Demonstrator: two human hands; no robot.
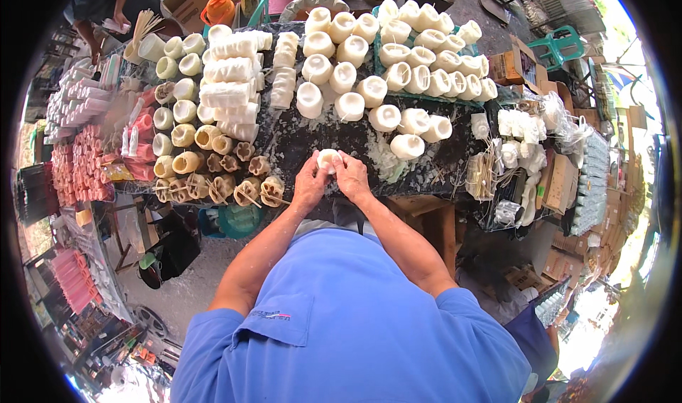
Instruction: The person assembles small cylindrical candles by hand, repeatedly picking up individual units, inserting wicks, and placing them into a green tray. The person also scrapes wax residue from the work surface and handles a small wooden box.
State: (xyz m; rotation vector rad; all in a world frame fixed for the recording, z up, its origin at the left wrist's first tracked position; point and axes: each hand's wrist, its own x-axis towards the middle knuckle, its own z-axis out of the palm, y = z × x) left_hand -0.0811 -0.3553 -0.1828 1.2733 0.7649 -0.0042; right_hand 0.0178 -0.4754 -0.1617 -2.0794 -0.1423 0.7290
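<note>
Nearby, I see the hands together: the left hand point(310, 184) and right hand point(352, 178) grip a small wax piece point(327, 159) from either side, above the counter's point(288, 136) near edge, probably to steady it. Beyond it, wax cups point(384, 118) stand loose in rough rows, perhaps for easy picking. Farther right, a green tray point(470, 50) holds more, packed close, likely keeping them grouped.

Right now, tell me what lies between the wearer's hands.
The head view shows a rounded white piece, held by the left hand and the right hand.
</note>
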